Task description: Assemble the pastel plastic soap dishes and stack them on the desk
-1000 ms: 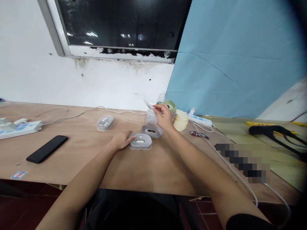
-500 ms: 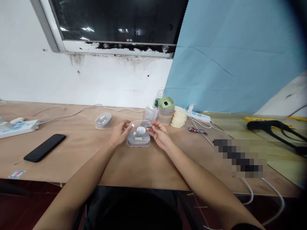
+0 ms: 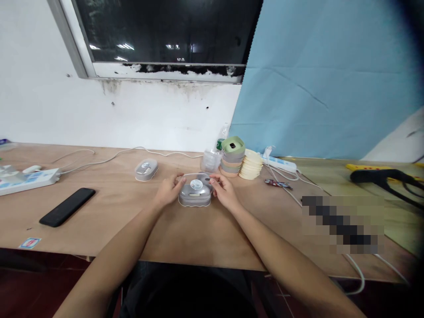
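Observation:
A clear plastic lid with a round white label lies over a rounded grey plastic box on the table in front of me. My left hand grips the lid's far left edge between thumb and fingers. On the far right edge, my right hand pinches the lid the same way. The lid's near edge meets the box; whether its far side is fully seated I cannot tell. A similar small grey box with a clear lid sits farther back on the left.
Behind my right hand stand stacked green, grey and orange bowls, cream lids, clear plastic pieces and a bottle. A black phone and a power strip lie left. Cables and another strip are right.
The lid's far side has come down slightly toward the grey box, with both hands still at its edges. The whole view has shifted a little.

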Tool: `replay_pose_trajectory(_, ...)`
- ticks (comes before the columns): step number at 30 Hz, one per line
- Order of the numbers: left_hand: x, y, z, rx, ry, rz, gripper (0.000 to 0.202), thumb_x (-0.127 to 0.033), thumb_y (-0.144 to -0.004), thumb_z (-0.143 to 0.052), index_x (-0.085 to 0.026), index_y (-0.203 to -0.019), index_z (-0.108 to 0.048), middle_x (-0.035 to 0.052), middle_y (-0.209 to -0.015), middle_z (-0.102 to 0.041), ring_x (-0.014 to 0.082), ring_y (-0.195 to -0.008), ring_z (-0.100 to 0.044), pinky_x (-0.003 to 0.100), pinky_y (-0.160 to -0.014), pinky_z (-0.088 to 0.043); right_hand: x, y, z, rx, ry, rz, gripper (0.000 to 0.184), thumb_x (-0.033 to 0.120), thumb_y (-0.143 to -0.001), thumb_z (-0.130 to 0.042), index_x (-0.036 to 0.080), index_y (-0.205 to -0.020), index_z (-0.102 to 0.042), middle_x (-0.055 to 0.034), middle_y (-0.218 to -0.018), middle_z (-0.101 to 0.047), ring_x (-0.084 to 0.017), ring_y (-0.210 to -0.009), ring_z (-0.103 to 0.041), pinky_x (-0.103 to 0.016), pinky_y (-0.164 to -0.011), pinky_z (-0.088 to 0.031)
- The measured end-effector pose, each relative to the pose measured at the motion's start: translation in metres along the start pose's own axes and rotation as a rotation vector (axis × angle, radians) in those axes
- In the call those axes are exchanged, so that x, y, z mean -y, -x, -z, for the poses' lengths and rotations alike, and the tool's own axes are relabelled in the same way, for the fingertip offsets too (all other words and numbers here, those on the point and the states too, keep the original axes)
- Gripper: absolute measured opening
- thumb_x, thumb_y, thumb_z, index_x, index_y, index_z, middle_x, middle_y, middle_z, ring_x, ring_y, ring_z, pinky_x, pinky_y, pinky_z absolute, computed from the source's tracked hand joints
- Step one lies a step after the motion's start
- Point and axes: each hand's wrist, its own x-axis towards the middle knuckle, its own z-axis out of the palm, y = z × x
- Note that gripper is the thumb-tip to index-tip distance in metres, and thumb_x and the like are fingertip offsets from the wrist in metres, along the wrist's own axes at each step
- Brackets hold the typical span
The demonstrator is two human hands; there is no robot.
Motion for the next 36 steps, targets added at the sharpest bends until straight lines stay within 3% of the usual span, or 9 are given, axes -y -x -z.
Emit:
replay_pose_trajectory(3,0.003,0.000,-0.003,0.042,-0.065,0.011,0.050,-0.056,-0.092,-0.036,-0.020,-0.118,-0.059,0.0063,-0.092,-0.071,0.0216,-0.084,-0.066,0.030,-0.072,-0.048,-0.008,-0.002,0.004,0.022,0.223,0.074,0.031,0.045,-0.087,-0.051,0.020,-0.101,-0.062,-0.0022,-0.080,-0.063,-0.016,-0.072,-0.058,-0.029,-0.067,-0.046)
replay_pose_trajectory(6,0.006,0.000,-0.008,0.061,-0.105,0.025,0.049,-0.055,-0.093,-0.033,-0.021,-0.116,-0.060,0.0071,-0.105,-0.070,0.0228,-0.095,-0.065,0.030,-0.079,-0.047,-0.014,-0.003,0.005,0.059,0.365,0.070,0.032,0.043,-0.088,-0.047,0.019,-0.103,-0.062,-0.0022,-0.076,-0.063,-0.017,-0.070,-0.057,-0.029,-0.066,-0.044)
replay_pose_trajectory(10,0.010,-0.003,-0.013,0.095,-0.137,0.107,0.050,-0.056,-0.093,-0.031,-0.022,-0.110,-0.064,0.0067,-0.105,-0.071,0.0234,-0.098,-0.064,0.030,-0.081,-0.047,-0.019,-0.004,0.005,0.135,0.497,0.073,0.030,0.037,-0.090,-0.044,0.019,-0.105,-0.062,-0.0042,-0.083,-0.067,-0.017,-0.071,-0.059,-0.028,-0.064,-0.042)
replay_pose_trajectory(13,0.014,-0.006,-0.014,0.147,-0.151,0.143,0.052,-0.057,-0.092,-0.032,-0.022,-0.102,-0.068,0.0063,-0.101,-0.072,0.0234,-0.095,-0.065,0.030,-0.078,-0.047,-0.018,-0.005,0.005,0.187,0.502,0.071,0.029,0.034,-0.091,-0.042,0.018,-0.106,-0.061,-0.0067,-0.094,-0.068,-0.018,-0.078,-0.061,-0.028,-0.068,-0.044)
replay_pose_trajectory(18,0.015,-0.006,-0.012,0.159,-0.147,0.097,0.052,-0.056,-0.093,-0.031,-0.022,-0.103,-0.069,0.0058,-0.105,-0.071,0.0225,-0.097,-0.065,0.028,-0.078,-0.046,-0.012,-0.005,0.008,0.273,0.492,0.028,0.030,0.037,-0.092,-0.041,0.017,-0.107,-0.059,-0.0025,-0.073,-0.065,-0.014,-0.059,-0.059,-0.025,-0.056,-0.043)
replay_pose_trajectory(24,0.014,-0.004,-0.011,0.132,-0.161,0.053,0.050,-0.056,-0.092,-0.035,-0.023,-0.111,-0.066,0.0052,-0.108,-0.071,0.0228,-0.100,-0.064,0.029,-0.082,-0.047,-0.006,0.000,0.011,0.366,0.442,-0.096,0.035,0.040,-0.093,-0.039,0.019,-0.118,-0.050,0.0025,-0.064,-0.057,-0.009,-0.038,-0.049,-0.021,-0.037,-0.035)
replay_pose_trajectory(32,0.018,-0.007,-0.009,0.195,-0.131,0.082,0.053,-0.061,-0.090,-0.035,-0.024,-0.110,-0.066,0.0053,-0.107,-0.071,0.0223,-0.098,-0.065,0.029,-0.081,-0.047,-0.003,0.002,0.009,0.345,0.427,-0.085,0.034,0.039,-0.093,-0.041,0.019,-0.118,-0.052,0.0034,-0.061,-0.056,-0.010,-0.040,-0.050,-0.021,-0.040,-0.036)
replay_pose_trajectory(34,0.020,-0.009,-0.005,0.140,-0.176,0.146,0.054,-0.065,-0.087,-0.038,-0.025,-0.110,-0.066,0.0060,-0.105,-0.071,0.0233,-0.096,-0.065,0.029,-0.079,-0.047,-0.001,0.002,0.008,0.330,0.430,-0.042,0.033,0.041,-0.091,-0.044,0.018,-0.110,-0.057,0.0026,-0.060,-0.057,-0.011,-0.044,-0.051,-0.021,-0.044,-0.036)
replay_pose_trajectory(36,0.024,-0.013,0.001,0.025,-0.246,0.226,0.055,-0.067,-0.082,-0.047,-0.024,-0.110,-0.066,0.0072,-0.102,-0.070,0.0248,-0.094,-0.064,0.031,-0.077,-0.046,0.001,0.003,0.006,0.290,0.459,0.030,0.034,0.046,-0.090,-0.046,0.017,-0.088,-0.064,0.0006,-0.059,-0.058,-0.012,-0.051,-0.053,-0.023,-0.049,-0.036)
